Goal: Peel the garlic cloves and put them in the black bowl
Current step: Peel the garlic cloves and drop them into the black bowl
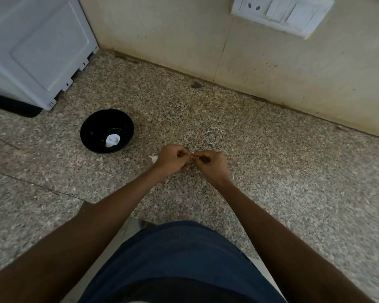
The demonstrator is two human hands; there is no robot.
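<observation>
I count one black bowl (107,131) at the centre left of the frame, and in it one pale heap of garlic (112,140); how many cloves make it up I cannot tell. One small white scrap (153,158) lies on the worktop (271,171) just left of my left hand (173,158). My two hands are in view, the left one and the right hand (211,164), and between their fingers I hold one small clove (193,157), mostly hidden. One white appliance (37,47) stands at the upper left. One switch plate (282,14) sits on the wall at the upper right.
</observation>
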